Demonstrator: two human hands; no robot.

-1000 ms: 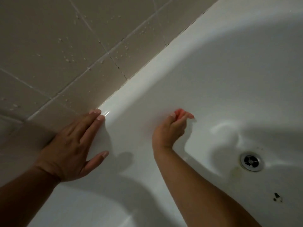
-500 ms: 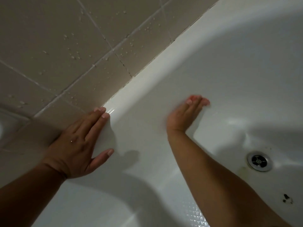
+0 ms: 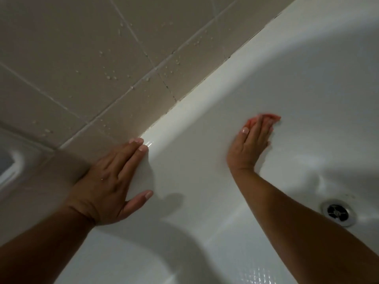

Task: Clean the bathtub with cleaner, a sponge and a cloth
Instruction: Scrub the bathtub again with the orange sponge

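Observation:
The white bathtub [image 3: 205, 99] fills the right and lower part of the head view. My left hand [image 3: 110, 181] rests flat on its rim where it meets the tiles, fingers straight and thumb spread. My right hand [image 3: 250, 146] lies flat against the inner wall of the tub and presses a red wiping piece [image 3: 273, 117] under its straight fingers. Only a red edge shows past the fingertips and beside the thumb. Whether it is a sponge or a cloth I cannot tell. No cleaner bottle is in view.
Beige wall tiles [image 3: 102, 58] with water drops run along the tub's far edge. A round metal drain [image 3: 337, 214] sits in the tub floor at lower right. A white fixture's edge [image 3: 8, 169] shows at far left.
My right hand has slid up and to the right along the tub wall, going from curled fingers to a flat hand over the red piece. The left hand stays on the rim.

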